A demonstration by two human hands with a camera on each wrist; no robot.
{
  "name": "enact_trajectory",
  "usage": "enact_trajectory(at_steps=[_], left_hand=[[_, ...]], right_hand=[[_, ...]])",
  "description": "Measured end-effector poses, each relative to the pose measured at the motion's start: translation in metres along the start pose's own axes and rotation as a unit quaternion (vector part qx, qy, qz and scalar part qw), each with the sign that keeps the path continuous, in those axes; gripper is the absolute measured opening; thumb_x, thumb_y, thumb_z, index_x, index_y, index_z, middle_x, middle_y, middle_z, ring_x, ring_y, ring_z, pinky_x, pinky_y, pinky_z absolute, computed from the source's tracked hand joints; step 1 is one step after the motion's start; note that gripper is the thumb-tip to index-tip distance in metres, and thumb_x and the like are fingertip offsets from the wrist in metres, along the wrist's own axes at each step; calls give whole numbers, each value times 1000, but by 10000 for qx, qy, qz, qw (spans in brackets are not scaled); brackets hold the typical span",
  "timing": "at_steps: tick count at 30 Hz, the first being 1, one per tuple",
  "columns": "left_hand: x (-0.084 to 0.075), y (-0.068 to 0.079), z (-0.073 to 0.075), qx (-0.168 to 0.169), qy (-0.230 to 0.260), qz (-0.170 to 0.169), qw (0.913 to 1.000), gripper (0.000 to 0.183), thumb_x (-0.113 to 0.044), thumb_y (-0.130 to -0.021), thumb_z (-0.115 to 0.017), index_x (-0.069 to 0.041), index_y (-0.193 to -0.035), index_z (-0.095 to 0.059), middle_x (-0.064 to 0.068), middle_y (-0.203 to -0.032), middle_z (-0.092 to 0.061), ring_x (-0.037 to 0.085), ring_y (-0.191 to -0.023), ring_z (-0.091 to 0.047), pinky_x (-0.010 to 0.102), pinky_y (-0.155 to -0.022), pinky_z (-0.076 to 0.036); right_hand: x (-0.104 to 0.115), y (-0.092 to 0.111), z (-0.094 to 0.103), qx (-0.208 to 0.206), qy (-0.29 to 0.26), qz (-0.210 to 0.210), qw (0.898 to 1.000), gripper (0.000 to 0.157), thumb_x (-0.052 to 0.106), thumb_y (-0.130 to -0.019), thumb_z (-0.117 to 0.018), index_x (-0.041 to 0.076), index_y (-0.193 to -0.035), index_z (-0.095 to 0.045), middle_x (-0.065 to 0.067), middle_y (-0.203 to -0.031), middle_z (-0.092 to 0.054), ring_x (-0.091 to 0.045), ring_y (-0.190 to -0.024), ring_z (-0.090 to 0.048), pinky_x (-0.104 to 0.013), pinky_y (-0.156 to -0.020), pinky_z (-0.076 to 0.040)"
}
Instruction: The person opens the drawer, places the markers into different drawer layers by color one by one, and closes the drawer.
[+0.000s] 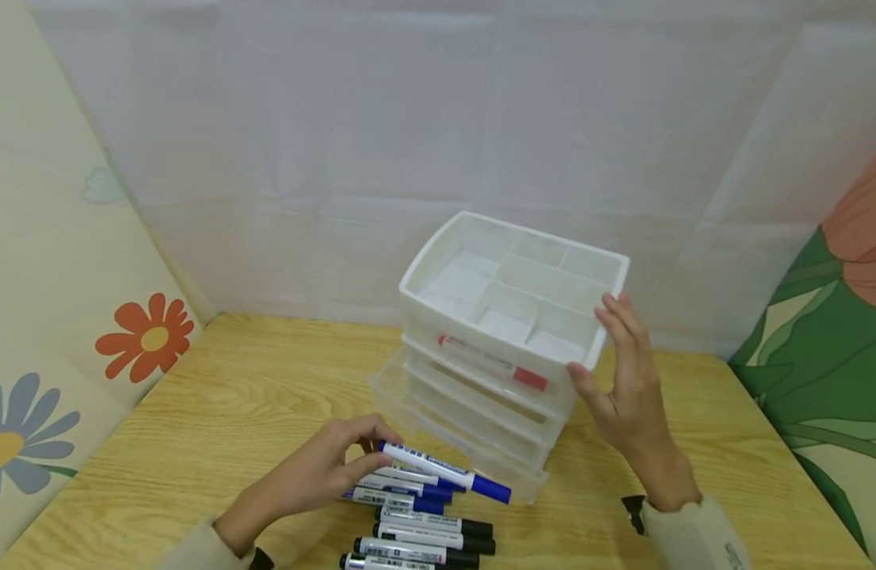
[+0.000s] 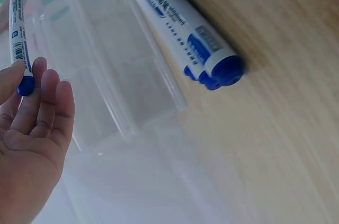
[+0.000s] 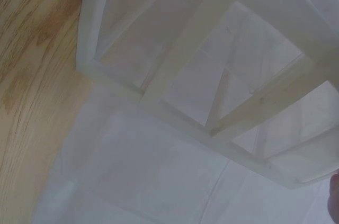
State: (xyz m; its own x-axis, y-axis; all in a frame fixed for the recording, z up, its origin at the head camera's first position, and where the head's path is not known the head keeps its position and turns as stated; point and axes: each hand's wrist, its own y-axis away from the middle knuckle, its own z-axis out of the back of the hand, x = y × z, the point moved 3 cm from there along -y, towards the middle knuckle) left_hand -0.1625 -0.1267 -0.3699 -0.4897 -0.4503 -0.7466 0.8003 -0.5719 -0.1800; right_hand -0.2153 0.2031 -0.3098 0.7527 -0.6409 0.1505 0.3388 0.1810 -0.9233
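Slippage threatens: my left grip [image 1: 327, 461] pinches one cylindrical white, blue-capped marker [image 1: 438, 465] only near its end; my right grip [image 1: 629, 388] is spread against the boxy white plastic drawer unit [image 1: 495, 336].

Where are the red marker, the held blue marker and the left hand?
Red marker [image 1: 489, 361], head view: barrel.
Held blue marker [image 1: 438, 466], head view: white barrel.
Left hand [image 1: 318, 465], head view: back of hand.
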Motion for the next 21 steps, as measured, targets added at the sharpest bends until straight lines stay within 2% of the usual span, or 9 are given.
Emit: enact_trajectory(at_steps=[7,12,21], left_hand=[[-9,-9,10,-253,-166,-386,9988,12,-32,-92,-53,-31,-103,-57,-12,-95,-64,3,-75,-55,20,-64,-49],[-14,-19,16,-366,-70,-676,9970,13,-25,-92,-53,-27,-105,-57,-11,-97,-64,4,-75,-55,21,-63,-50],[-15,-36,16,-427,9,-669,9968,17,-23,-93,-52,-24,-109,-57,-7,-102,-63,11,-76,-54,21,-62,-48]], right_hand=[[1,-1,0,-10,0,22,10000,75,53,-91,-43,-14,-124,-42,-28,-133,-41,-44,-130,-31,-31,-115,-21],[0,-1,0,-12,-3,11,10000,75,54,-91,-43,-14,-124,-41,-28,-133,-41,-43,-130,-31,-31,-115,-21],[0,0,0,19,41,38,10000,75,53,-91,-43,-14,-124,-41,-27,-133,-41,-40,-132,-30,-31,-116,-21]])
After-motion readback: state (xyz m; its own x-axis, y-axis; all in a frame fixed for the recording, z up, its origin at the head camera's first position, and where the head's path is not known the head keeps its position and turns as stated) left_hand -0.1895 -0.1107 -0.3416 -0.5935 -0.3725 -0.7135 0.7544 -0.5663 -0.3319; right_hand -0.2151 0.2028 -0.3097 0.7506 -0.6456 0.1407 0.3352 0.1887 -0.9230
